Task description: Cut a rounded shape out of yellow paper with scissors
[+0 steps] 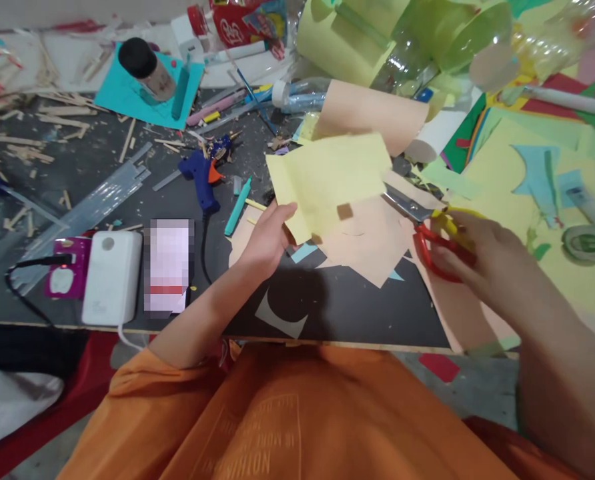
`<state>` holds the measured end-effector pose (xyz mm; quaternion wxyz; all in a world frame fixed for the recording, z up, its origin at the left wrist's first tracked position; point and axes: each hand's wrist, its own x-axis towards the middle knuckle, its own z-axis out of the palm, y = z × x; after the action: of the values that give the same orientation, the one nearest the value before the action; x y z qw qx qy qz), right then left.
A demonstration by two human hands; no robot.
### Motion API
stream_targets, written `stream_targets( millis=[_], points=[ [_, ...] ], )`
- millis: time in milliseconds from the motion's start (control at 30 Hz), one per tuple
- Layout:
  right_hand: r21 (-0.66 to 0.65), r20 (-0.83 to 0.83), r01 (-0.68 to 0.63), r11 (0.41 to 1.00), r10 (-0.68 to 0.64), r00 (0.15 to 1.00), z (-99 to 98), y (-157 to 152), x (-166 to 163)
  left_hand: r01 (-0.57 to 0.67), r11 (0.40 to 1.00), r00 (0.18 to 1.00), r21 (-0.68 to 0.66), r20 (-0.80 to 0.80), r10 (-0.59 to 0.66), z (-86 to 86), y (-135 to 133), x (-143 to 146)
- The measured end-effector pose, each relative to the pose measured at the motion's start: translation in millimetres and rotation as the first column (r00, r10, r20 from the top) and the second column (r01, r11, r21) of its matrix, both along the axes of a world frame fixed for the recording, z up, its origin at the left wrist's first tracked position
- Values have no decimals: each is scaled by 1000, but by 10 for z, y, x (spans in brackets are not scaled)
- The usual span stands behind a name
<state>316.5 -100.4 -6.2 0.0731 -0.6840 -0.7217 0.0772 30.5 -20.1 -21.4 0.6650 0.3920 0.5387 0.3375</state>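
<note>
pinching creased yellow paper (337, 167) with left fingers (283, 213), right fingers (477, 227) gripping metal-bladed, loop-handled scissors (420, 213)

the orange shirt (367, 407) reads "is more" and "nothin".

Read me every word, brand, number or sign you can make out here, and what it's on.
"NOTHIN": orange shirt
"IS MORE": same shirt, just above
Too blurred to read: remaining shirt print; logo on red packet; marking on white power bank; mark on magenta box; green-and-white label at right.
Phone screen: pixelated, unreadable.
</note>
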Motion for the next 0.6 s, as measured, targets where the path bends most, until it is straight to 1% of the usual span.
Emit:
stream_targets(
  millis=[100,200,300,367,500,567,600],
  points=[
    [38,67,-50,998,47,997,-51,-33,53,-2,1000,995,-20,98,4,55,-8,53],
    [78,167,-79,994,65,984,-74,40,34,-19,999,988,-36,149,25,54,-18,79],
    [20,207,-92,996,86,974,-70,173,20,-31,999,988,-10,148,32,9,-21,69],
    [-52,183,-80,995,88,979,-54,263,6,-45,999,992,28,115,41,-18,-18,57],
    [-115,127,21,993,-6,992,33,349,-62,-72,993,995,91,77,65,-39,-3,42],
    [-166,23,47,985,-44,999,100,312,-89,-68,994,995,91,85,61,-41,4,38],
    [-203,-73,59,977,-75,994,133,271,-93,-68,993,994,93,92,59,-41,6,35]
  ],
)
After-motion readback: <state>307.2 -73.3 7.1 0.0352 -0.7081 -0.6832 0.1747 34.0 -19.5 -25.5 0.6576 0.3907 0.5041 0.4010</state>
